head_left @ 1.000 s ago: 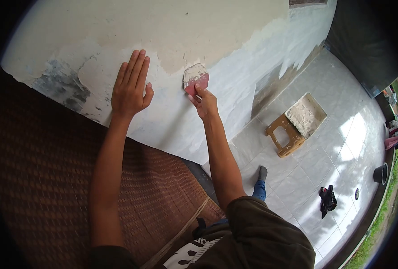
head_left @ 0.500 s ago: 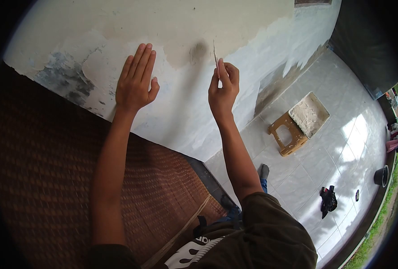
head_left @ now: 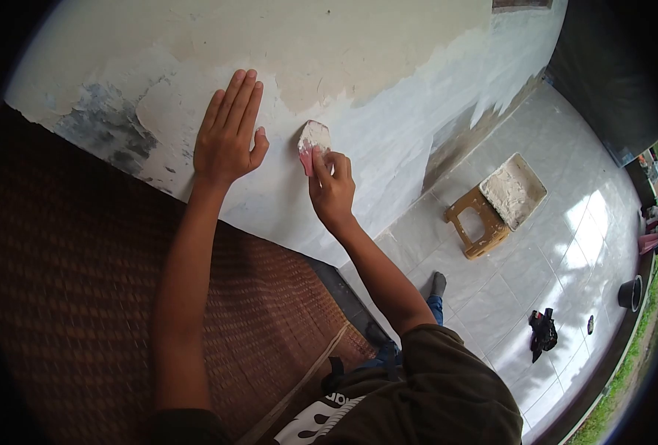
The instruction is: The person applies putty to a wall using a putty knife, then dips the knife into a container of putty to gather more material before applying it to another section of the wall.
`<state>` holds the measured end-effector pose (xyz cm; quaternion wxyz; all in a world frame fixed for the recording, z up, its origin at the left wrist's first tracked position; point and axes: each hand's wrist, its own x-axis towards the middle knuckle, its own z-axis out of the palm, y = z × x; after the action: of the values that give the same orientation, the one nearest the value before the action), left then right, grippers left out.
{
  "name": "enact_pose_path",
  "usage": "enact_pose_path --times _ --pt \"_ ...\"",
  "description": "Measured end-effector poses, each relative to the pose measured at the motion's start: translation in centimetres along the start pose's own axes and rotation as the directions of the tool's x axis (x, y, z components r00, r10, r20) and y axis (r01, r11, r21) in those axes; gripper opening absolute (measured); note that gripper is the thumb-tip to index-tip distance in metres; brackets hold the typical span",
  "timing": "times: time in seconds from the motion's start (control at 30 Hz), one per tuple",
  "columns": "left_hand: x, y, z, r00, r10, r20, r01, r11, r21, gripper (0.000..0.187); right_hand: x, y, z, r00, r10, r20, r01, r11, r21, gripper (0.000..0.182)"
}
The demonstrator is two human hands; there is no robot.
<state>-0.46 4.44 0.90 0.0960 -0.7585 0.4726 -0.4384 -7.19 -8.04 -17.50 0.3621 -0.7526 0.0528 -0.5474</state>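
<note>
My left hand (head_left: 227, 141) lies flat against the wall (head_left: 388, 111), its fingers stretched out and the thumb apart. In my right hand (head_left: 332, 191) is a pink putty scraper (head_left: 313, 139), its blade coated with off-white paste. The scraper overlaps the white-coated part of the wall, a little right of my left hand. White coating covers the lower wall with a ragged upper edge, and beige surface shows above it. To the left of my left hand is a rough grey, peeling patch (head_left: 110, 130).
A tray of white paste (head_left: 516, 194) rests against a tan plastic stool (head_left: 476, 222) on the grey tiled floor (head_left: 507, 289). A brown woven mat (head_left: 91, 282) spreads below the wall at left. Farther right are a black bundle (head_left: 543, 334) and a dark bucket (head_left: 630, 292).
My right hand has moved left and down along the wall, and the scraper has turned from edge-on to showing its coated face. My left hand has stayed nearly in place.
</note>
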Motion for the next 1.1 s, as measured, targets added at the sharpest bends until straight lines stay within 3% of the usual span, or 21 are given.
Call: enact_pose_path --times 0.13,0.2,0.27,0.4,0.63,0.7,0.73,0.83,0.93,1.1 --pt "0.0 0.0 0.1 1.0 0.002 -0.002 -0.002 1.0 0.002 0.063 1.6 0.0 -2.6 0.998 -0.052 -0.048 0.056 0.995 0.085 0.057" --pt "0.0 0.0 0.0 1.0 0.003 0.001 -0.003 1.0 0.003 0.064 4.9 0.3 -2.7 0.97 -0.1 -0.221 0.122 0.988 0.09 0.057" --pt "0.0 0.0 0.0 1.0 0.007 -0.001 -0.007 1.0 0.005 0.064 7.6 0.9 -1.7 0.95 -0.123 -0.288 0.129 0.992 0.001 0.053" --pt "0.0 0.0 0.0 1.0 0.002 0.004 -0.002 1.0 0.004 0.064 8.3 1.0 1.3 0.962 -0.148 -0.23 0.141 0.989 -0.046 0.045" --pt "0.0 0.0 0.0 1.0 -0.002 0.006 0.002 1.0 0.004 0.065 0.7 -1.6 1.0 0.979 -0.17 -0.109 0.169 0.985 -0.013 0.047" --pt "0.1 0.0 -0.1 1.0 -0.001 0.014 0.0 0.999 0.033 0.063 -0.4 -1.9 -0.6 0.995 -0.09 0.044 0.083 0.985 0.153 0.047" --pt "0.1 0.0 -0.1 1.0 -0.004 0.023 0.002 0.998 0.064 0.063 -0.2 -1.5 -1.0 0.995 -0.087 0.043 0.079 0.985 0.152 0.047" --pt "0.1 0.0 0.0 1.0 -0.005 0.031 0.003 0.997 0.08 0.062 3.8 0.0 -2.5 0.974 -0.126 -0.189 0.153 0.979 0.136 0.044" --pt "0.0 -0.1 0.2 1.0 0.003 0.013 -0.004 0.997 0.071 0.062 8.1 2.7 -1.7 0.948 -0.142 -0.286 0.15 0.989 0.008 0.045" --pt "0.0 -0.1 -0.1 1.0 -0.002 0.025 0.0 0.998 0.066 0.063 8.2 3.6 1.2 0.972 -0.12 -0.204 0.105 0.991 -0.082 0.047"
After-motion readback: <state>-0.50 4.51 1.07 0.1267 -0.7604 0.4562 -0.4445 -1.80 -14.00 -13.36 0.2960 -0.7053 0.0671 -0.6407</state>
